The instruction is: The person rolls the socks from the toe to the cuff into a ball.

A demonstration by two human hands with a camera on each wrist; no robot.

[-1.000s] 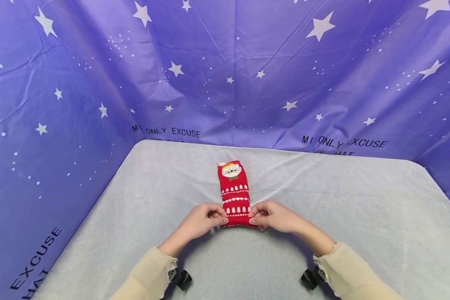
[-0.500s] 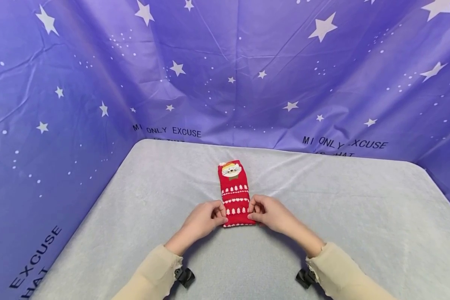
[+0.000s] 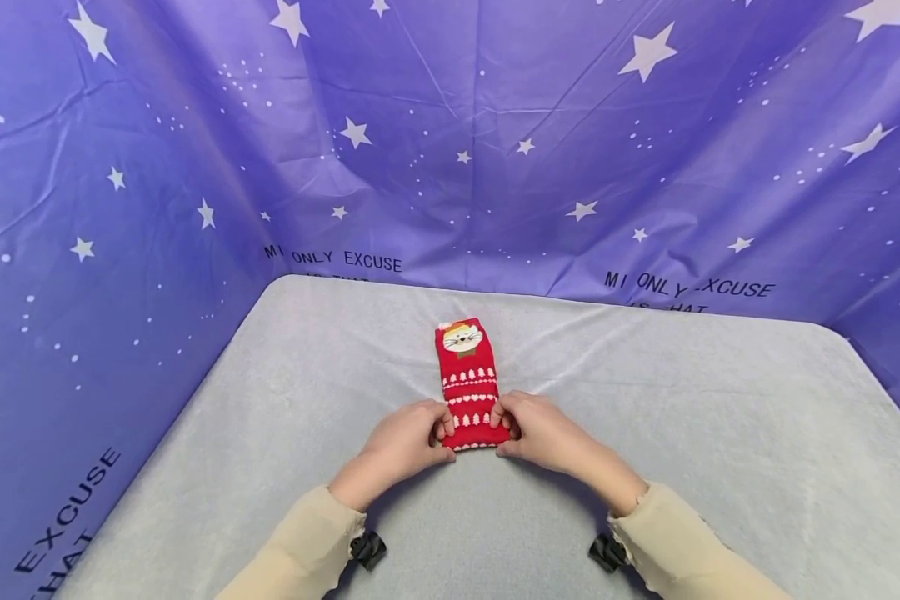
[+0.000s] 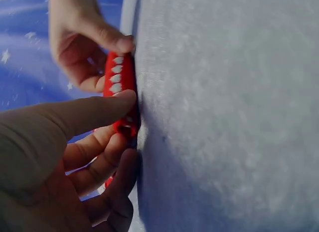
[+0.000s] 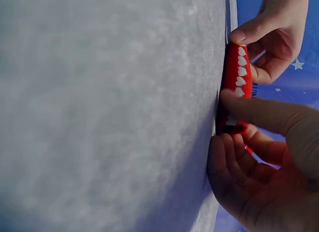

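A red knitted sock (image 3: pixel 470 387) with a white cat face and rows of white trees and hearts lies lengthwise on the table. Its near end is a rounded fold, and a row of white hearts runs along it in both wrist views. My left hand (image 3: pixel 407 440) pinches the fold's left corner, thumb (image 4: pixel 124 100) on the near side and fingers behind. At the right corner my right hand (image 3: pixel 543 433) pinches likewise, thumb (image 5: pixel 232 100) against the red cloth. The underside of the sock is hidden.
A pale grey cloth covers the table (image 3: pixel 682 417). Purple curtains (image 3: pixel 450 167) with white stars and printed words hang behind the table and at its sides. Black wrist cameras (image 3: pixel 367 550) sit under both beige sleeves (image 3: pixel 300 542).
The near end of the sock has been folded over, and a row of white hearts now shows at that edge. Both hands have shifted their grip at the corners, thumbs now at the near edge.
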